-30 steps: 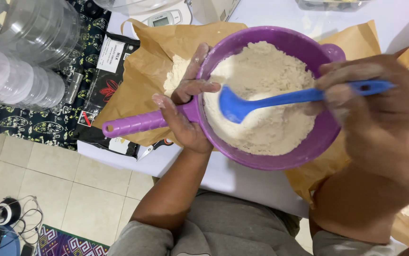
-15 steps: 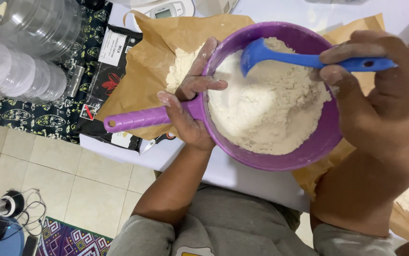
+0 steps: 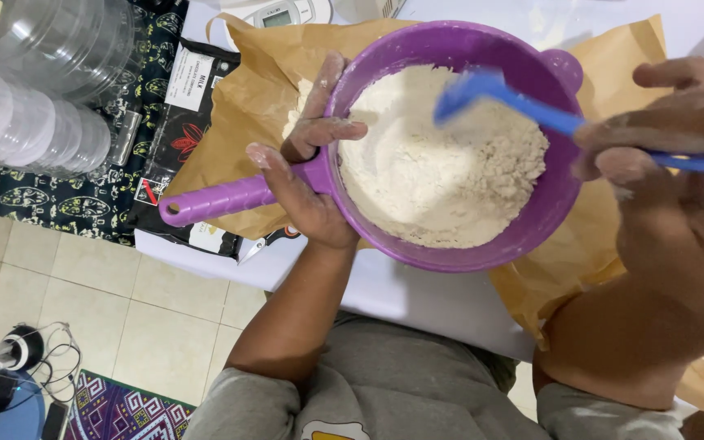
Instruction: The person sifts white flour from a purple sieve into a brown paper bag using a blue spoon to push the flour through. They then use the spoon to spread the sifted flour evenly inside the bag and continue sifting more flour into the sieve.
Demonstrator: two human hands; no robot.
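Above the brown paper [image 3: 246, 90] sits the purple sieve [image 3: 531, 220], heaped with flour [image 3: 441, 179]; left hand [image 3: 303, 175] closes round its handle, keeping it over the sheet to catch fallout, while right hand [image 3: 678, 195] clasps a blue spoon [image 3: 523, 102] poised above the flour.

We've got the left hand [image 3: 303, 175] gripping the purple sieve [image 3: 531, 228] where its handle meets the rim, fingers dusted white. Sieve is heaped with flour [image 3: 441, 163]. Right hand [image 3: 678, 204] pinches a blue spatula [image 3: 523, 102], blade blurred, over the flour near the far rim. Brown paper [image 3: 254, 90] lies under the sieve on the white table [image 3: 417, 297]. Clear plastic containers [image 3: 34, 90] stacked far left, digital scale [image 3: 282, 12] at the top edge.
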